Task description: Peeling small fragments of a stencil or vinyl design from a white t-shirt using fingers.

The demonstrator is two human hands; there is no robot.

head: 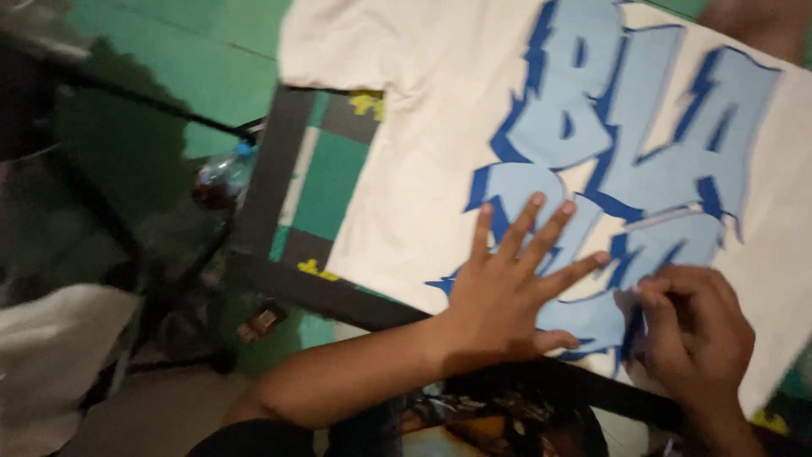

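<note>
A white T-shirt (pixel 423 169) lies spread on a table, bearing a large light-blue and dark-blue graffiti-style print (pixel 617 127). My left hand (pixel 507 292) presses flat on the lower part of the print, fingers spread. My right hand (pixel 698 334) is beside it at the lower right, fingers curled and pinching a thin pale-blue edge of the print film (pixel 630 296), which lifts slightly off the shirt.
The shirt rests on a green table (pixel 326 182) with black borders. A plastic bottle (pixel 222 179) stands to the left, beside dark stand legs over a green floor. White cloth (pixel 51 355) lies at lower left. A printed dark garment (pixel 474 427) is at the bottom.
</note>
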